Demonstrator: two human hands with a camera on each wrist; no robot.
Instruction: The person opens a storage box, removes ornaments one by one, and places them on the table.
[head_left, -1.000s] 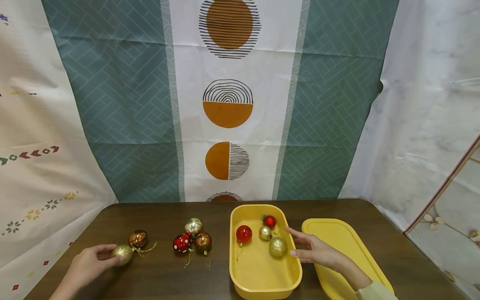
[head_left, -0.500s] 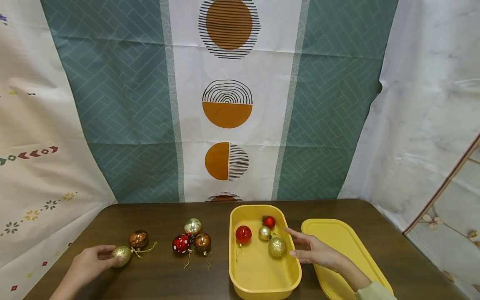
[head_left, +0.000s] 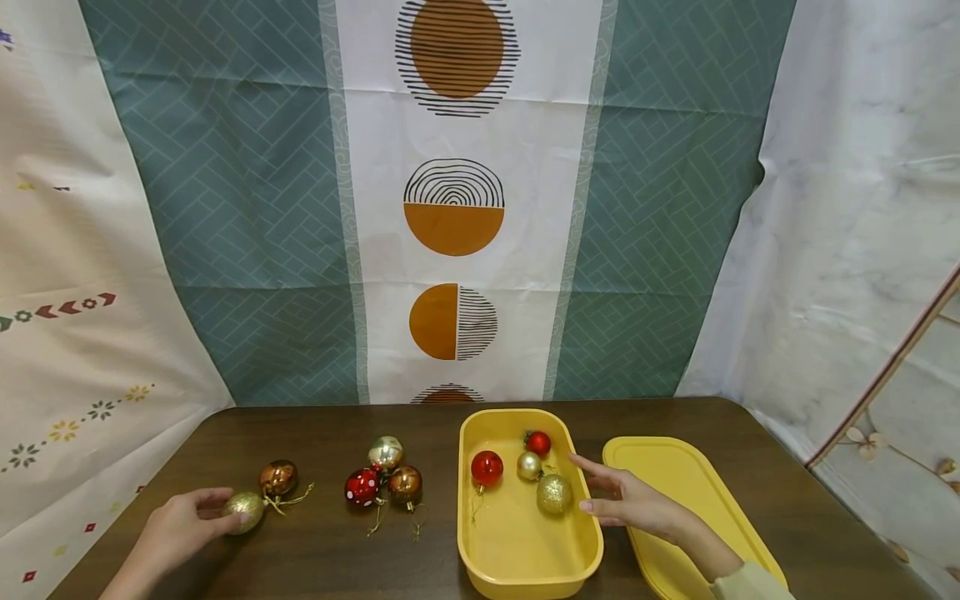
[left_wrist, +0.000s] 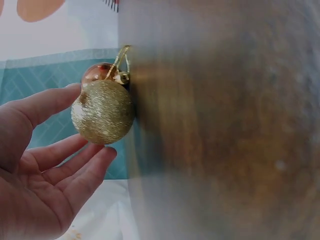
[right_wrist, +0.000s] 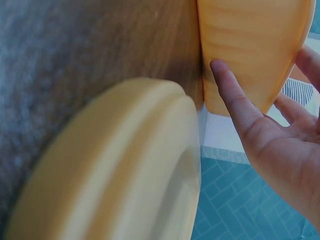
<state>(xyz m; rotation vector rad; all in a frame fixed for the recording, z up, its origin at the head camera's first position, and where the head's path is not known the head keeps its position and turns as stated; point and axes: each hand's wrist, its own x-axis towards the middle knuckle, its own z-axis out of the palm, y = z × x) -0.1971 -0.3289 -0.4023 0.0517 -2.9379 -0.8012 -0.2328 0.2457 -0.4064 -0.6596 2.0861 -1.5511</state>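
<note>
In the head view, my left hand (head_left: pixel 180 525) holds a gold glitter bauble (head_left: pixel 246 512) between thumb and fingers, low at the table's left. The wrist view shows the thumb at one side of this gold bauble (left_wrist: pixel 102 112) and the fingertips under it. A shiny copper bauble (head_left: pixel 278 478) lies just behind, with a gold string loop beside it. My right hand (head_left: pixel 630 502) rests at the right side of a yellow plastic box (head_left: pixel 528 581), fingers fairly straight, one fingertip against the outer wall (right_wrist: pixel 250 45). Inside are a red bauble (head_left: pixel 487 469), a smaller red one and two gold ones.
Between the left hand and the box lie a dotted red bauble (head_left: pixel 363 487), a pale gold bauble (head_left: pixel 386 452) and a copper one (head_left: pixel 406 483). A yellow lid (head_left: pixel 678 483) lies right of the box, beneath the right forearm. Patterned cloth hangs behind the dark table (head_left: pixel 337 567).
</note>
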